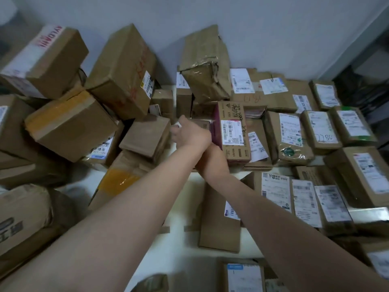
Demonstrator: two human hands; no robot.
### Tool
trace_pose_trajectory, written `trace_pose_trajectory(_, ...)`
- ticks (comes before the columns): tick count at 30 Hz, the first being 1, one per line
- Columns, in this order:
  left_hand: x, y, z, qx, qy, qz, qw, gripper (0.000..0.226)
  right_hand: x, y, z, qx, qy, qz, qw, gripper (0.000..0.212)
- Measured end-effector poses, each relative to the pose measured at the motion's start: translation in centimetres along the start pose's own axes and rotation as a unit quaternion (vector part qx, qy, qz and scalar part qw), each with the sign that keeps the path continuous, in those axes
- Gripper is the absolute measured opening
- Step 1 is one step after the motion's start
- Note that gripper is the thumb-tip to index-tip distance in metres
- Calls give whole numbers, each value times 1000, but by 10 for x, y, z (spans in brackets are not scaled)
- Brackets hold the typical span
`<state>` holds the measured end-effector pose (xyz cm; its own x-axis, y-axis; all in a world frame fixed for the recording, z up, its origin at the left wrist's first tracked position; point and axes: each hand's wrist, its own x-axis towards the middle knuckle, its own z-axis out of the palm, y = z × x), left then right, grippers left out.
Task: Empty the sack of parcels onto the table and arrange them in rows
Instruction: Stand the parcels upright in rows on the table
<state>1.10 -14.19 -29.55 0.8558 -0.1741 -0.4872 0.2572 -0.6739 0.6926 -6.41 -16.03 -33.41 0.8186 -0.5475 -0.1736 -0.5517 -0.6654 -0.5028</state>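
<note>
Left hand point(190, 133) pinches a white slip point(176, 125); right hand's point(210, 161) grip hidden beside the adidas box point(234, 133).

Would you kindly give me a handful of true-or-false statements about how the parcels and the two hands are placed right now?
1. The left hand reaches further toward the wall than the right hand. True.
2. The parcels on the right side lie flat in rows with labels up, such as the box marked 0877. True.
3. The box with yellow tape sits in the neat rows on the right. False: it is in the heaped pile on the left.
4. The crumpled tall parcel lies flat on the table. False: it stands tilted near the wall.
5. Both forearms are covered by long sleeves. False: they are bare.
</note>
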Motion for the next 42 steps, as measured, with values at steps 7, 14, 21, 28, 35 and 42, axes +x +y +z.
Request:
trace_pose_trajectory(7, 15, 7, -48, 38, 41, 120, 991, 49, 21, -18, -45, 150, 55, 40, 986, 25)
trace_pose_trajectory(14, -3, -21, -120, 154, 144, 184, 960, 29, -9, -59, -35, 166, -179, 62, 968, 51)
trace_pose_trajectory(21, -18, -84, -168, 107, 57, -47, 992, 62, -53, -60, -11, 186, -180, -48, 965, 109)
trace_pose_trajectory(28, -58, -87, -168, 96, 10, 60, 993, 62, -84, -61, -6, 168, -68, -73, 981, 103)
trace_pose_trajectory(35, -80, -82, -154, -76, -51, 74, 993, 62, -107, -38, -35, 196, 50, 33, 979, 80)
trace_pose_trajectory(42, -88, -128, -124, -38, -97, 19, 994, 57, -122, -25, -7, 140, 35, 145, 979, 62)
